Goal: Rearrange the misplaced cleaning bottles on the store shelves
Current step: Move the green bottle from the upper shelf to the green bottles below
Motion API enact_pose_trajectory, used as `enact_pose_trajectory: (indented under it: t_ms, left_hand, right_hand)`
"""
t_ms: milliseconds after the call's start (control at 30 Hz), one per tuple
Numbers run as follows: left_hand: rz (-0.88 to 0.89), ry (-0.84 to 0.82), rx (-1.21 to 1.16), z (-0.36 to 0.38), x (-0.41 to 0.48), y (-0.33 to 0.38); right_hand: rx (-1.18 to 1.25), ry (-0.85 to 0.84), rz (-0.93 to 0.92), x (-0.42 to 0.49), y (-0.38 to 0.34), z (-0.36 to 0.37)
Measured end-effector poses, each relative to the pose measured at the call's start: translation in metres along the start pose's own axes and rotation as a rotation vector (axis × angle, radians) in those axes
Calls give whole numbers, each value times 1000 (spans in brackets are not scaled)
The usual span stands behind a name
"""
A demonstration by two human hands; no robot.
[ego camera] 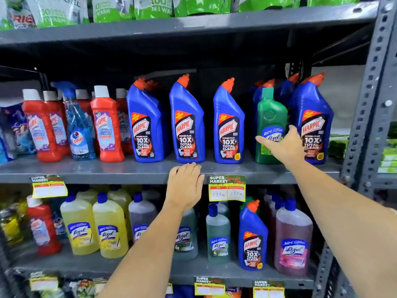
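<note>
Grey metal store shelf [86, 168] carries blue Harpic bottles, where the right hand [283, 147] reaches, fingers spread, against a green plastic Lizol bottle [271, 117] while the left hand [184, 186] rests flat and open on its edge.

Grey steel shelving [129, 172] with a perforated upright post [371, 87], yellow price tags [227, 188] clipped on shelf edges

I note the grey middle shelf [129, 172] carrying red bottles [107, 125], a spray bottle [80, 134], blue bottles [187, 123] and one green bottle [270, 117], all upright.
</note>
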State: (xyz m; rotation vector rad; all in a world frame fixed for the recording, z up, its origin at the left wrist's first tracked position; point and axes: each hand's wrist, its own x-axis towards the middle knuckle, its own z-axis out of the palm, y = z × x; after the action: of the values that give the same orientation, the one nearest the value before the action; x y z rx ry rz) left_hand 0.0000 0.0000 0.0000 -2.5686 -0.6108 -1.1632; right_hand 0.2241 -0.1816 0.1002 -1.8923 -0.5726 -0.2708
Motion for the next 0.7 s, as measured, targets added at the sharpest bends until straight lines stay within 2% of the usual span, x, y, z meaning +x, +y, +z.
enact_pose_trajectory:
  t_ms: [167, 333, 500, 700]
  left_hand:
    - [-3, 7, 11, -1, -1, 1]
    - [-4, 26, -27, -1, -2, 2]
    - [22, 39, -22, 7, -4, -4]
    - [120, 178, -143, 12, -31, -7]
  right_hand:
    - [-67, -2, 35, -3, -2, 11]
    - [-96, 78, 26, -6, -3, 12]
    - [20, 192, -2, -20, 4, 8]
    - [285, 359, -16, -49, 17, -14]
